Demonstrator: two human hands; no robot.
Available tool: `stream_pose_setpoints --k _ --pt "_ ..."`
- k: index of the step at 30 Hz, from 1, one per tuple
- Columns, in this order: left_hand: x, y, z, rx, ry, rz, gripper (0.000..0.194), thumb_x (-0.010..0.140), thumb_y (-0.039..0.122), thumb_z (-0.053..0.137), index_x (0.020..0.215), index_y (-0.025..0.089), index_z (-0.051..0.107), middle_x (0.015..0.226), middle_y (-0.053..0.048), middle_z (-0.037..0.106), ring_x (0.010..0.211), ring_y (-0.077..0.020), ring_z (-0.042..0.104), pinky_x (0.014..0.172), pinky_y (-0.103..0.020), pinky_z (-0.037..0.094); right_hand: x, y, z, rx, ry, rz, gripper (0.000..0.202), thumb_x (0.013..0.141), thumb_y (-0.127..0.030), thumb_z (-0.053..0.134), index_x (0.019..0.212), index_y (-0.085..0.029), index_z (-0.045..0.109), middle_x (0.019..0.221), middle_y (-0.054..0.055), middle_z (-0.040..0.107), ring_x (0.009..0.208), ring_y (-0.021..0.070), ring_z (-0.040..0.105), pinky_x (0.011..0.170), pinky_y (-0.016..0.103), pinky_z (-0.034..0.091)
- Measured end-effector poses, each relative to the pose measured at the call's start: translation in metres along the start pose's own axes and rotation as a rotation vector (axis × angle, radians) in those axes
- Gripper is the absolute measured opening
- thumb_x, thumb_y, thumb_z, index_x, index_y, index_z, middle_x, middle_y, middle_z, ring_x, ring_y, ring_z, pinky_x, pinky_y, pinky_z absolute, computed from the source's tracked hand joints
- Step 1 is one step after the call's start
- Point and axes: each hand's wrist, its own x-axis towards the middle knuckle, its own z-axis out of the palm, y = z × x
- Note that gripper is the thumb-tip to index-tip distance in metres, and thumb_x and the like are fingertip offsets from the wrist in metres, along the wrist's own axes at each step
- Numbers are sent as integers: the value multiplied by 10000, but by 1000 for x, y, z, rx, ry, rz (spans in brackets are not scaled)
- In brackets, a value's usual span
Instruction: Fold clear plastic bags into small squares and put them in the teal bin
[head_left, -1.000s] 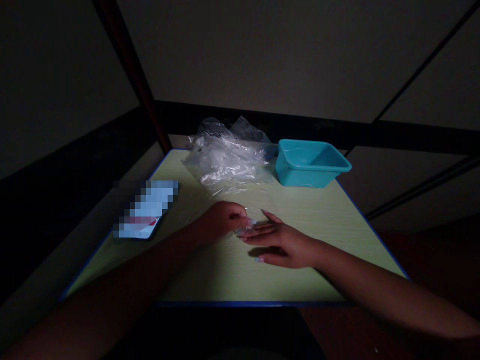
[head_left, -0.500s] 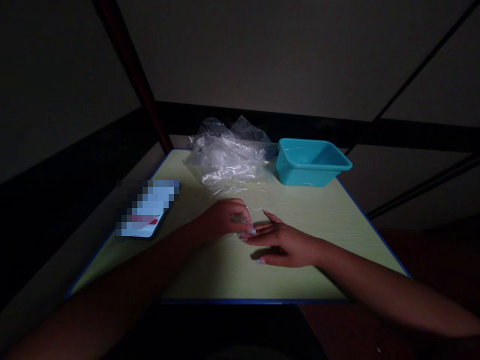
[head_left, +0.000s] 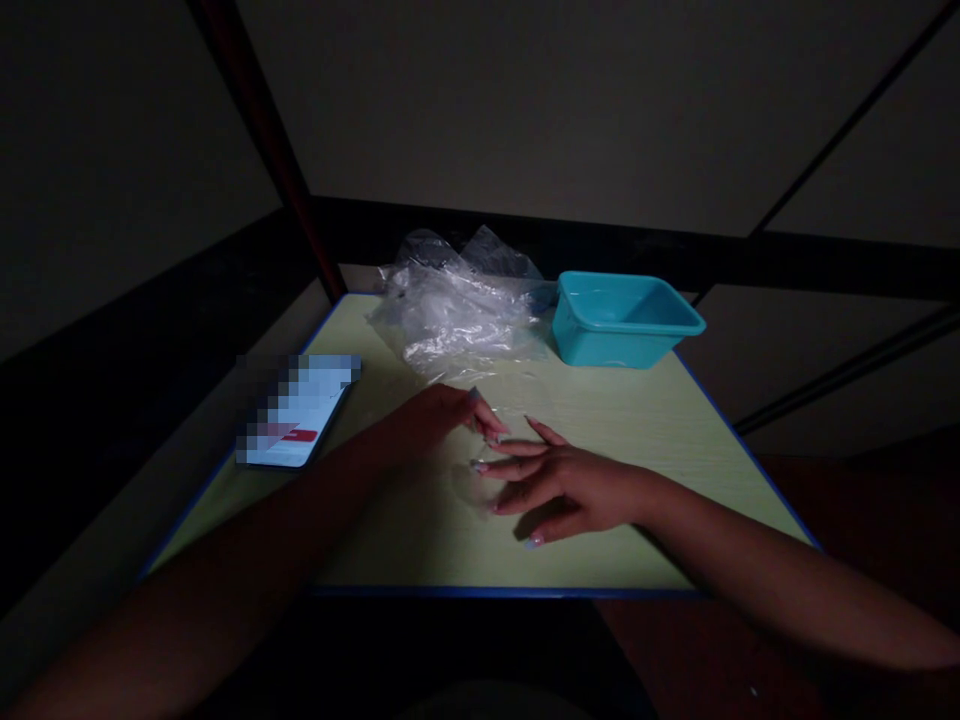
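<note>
On the near side of the turquoise tub (head_left: 626, 345), toward the wearer and somewhat to its left, the right hand (head_left: 574, 487) lies palm down with its fingers spread wide, reaching leftward; it is open and grips nothing. Under and beside its fingertips is a thin piece of clear plastic (head_left: 469, 487), flat on the table (head_left: 637, 430) and so see-through that its full outline cannot be made out. Farther left of the tub, the left hand (head_left: 450, 405) is partly closed, its fingers bent and pointing toward the right hand, with the fingertips of the two very close together; whether it has hold of any of the plastic cannot be told in the dim light. Beyond the hands, immediately left of the tub, sits a crumpled heap of clear plastic bags (head_left: 457, 315), shiny where the light catches its folds, its right side reaching close to the tub's wall. Well to the left of the tub, past the left hand, a phone (head_left: 300, 410) lies face up near the table's left edge, its screen lit and mostly pixelated, with a red patch low on it. The tub itself stands upright at the table's far right, its open top showing, and behind it rises a dark wall (head_left: 525, 110).
</note>
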Motion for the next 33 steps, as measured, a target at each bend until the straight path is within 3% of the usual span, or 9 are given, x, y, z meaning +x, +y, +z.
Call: stream_pose_setpoints --k 2,4,9,12,18,20,24,26,33 --pt "1 -3 2 199 174 -6 641 917 665 325 1017 159 706 1017 -108 709 970 -224 640 923 -361 463 -1 -2 -2 -11 -18 -13 424 860 -367 671 1276 -361 590 1530 0 353 1470 251 64 1088 594 -158" --pt "0 -5 3 447 209 -14 579 923 582 407 1192 120 629 1234 -152 632 1168 -260 562 1035 -395 392 -2 -3 -3 29 -10 -43 367 874 -373 655 1239 -346 622 1527 2 362 1470 253 57 1092 589 -159" --pt "-5 -13 8 858 -16 -72 765 880 566 522 1456 89 360 1542 -214 282 1430 -353 247 1132 -575 175 1 1 -2 176 383 -129 217 949 -314 530 1048 -201 687 1191 98 674 1195 202 560 1117 478 264" --pt "-8 -18 11 930 -95 -108 988 784 697 563 1500 88 260 1564 -234 177 1447 -384 172 1124 -626 106 3 9 1 -4 571 21 254 962 -301 470 1107 -188 646 1159 130 666 1167 219 563 1029 461 391" --pt "-11 -20 18 928 -189 -161 1211 632 813 590 1534 135 151 1570 -247 41 1453 -417 88 1097 -676 32 -2 18 3 -274 252 440 722 923 -509 494 1520 -205 224 1585 178 137 1452 345 149 1077 705 68" --pt "-13 -18 21 921 -211 -140 1197 636 804 590 1536 149 149 1575 -233 36 1458 -399 81 1111 -650 15 -4 16 -1 -271 197 452 707 925 -538 472 1510 -200 266 1572 187 178 1441 357 181 1072 712 33" --pt "-16 -12 28 901 -260 -83 1150 656 794 577 1531 162 177 1580 -210 52 1466 -367 80 1124 -620 -3 -5 16 -8 -270 400 488 535 974 -471 381 1458 -244 387 1495 147 403 1385 317 346 1088 682 118" --pt "-15 -9 30 884 -257 -72 1104 685 783 563 1528 174 191 1582 -198 83 1464 -360 110 1126 -618 9 -5 20 -8 -296 435 502 568 973 -462 380 1498 -259 300 1541 132 322 1413 305 292 1089 670 155" --pt "-7 -11 11 931 -10 -163 688 934 555 416 1485 156 314 1554 -184 262 1439 -340 234 1118 -608 176 -10 23 -3 -374 138 590 730 962 -537 363 1545 -194 87 1580 174 50 1454 329 82 1088 683 100"
